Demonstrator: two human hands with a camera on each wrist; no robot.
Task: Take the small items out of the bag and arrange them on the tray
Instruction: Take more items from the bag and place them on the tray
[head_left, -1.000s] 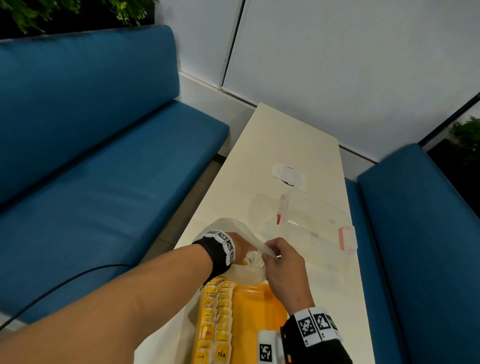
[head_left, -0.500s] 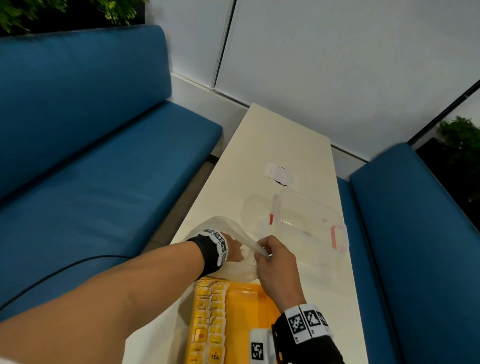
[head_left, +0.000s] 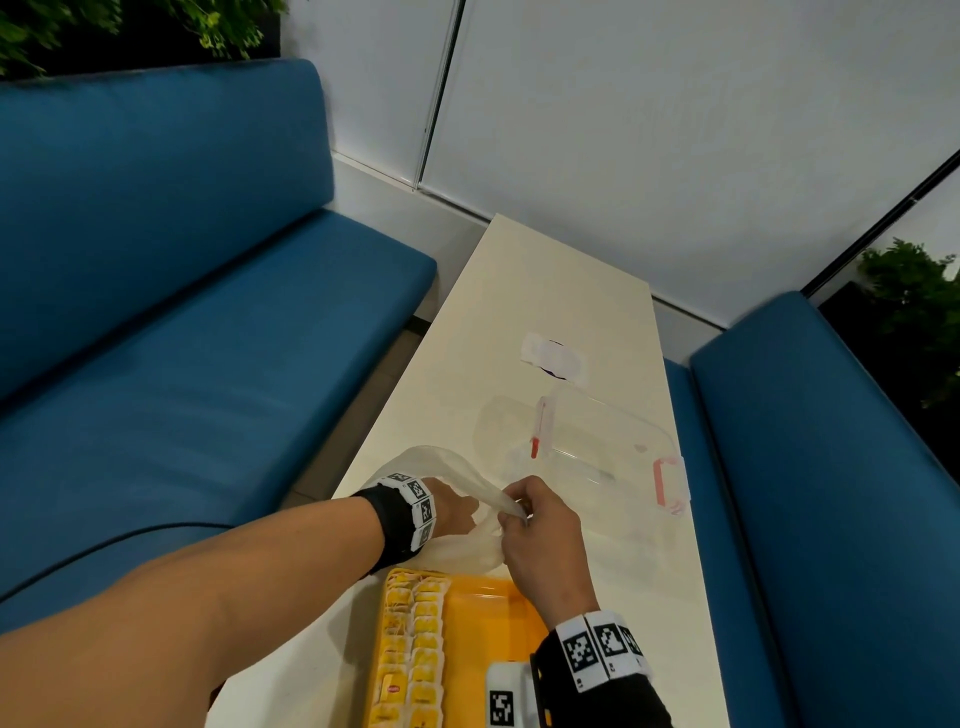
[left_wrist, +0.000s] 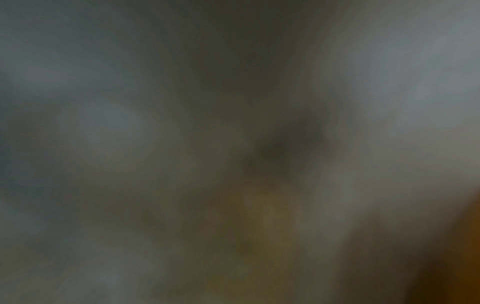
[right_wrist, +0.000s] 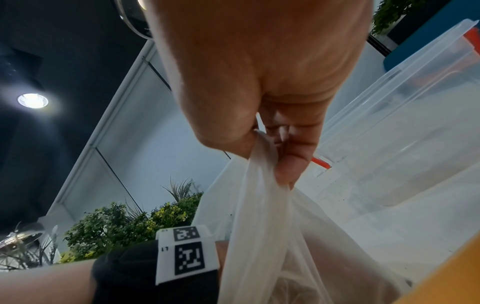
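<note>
A thin white plastic bag (head_left: 457, 545) lies on the table just beyond the yellow tray (head_left: 483, 623). My right hand (head_left: 519, 512) pinches the bag's edge (right_wrist: 259, 185) between thumb and fingers and holds it up. My left hand (head_left: 457, 512) reaches into the bag's mouth; its fingers are hidden inside, and the left wrist view is only a dim blur. Two rows of yellow tea sachets (head_left: 415, 654) lie along the tray's left side.
A clear plastic box (head_left: 597, 452) with red clips stands on the table right beyond my hands. A small white packet (head_left: 553, 358) lies farther back. Blue sofas (head_left: 182, 364) flank the narrow cream table (head_left: 519, 291).
My left hand has gone a little deeper into the bag while my right keeps hold of its edge. The head camera has shifted slightly.
</note>
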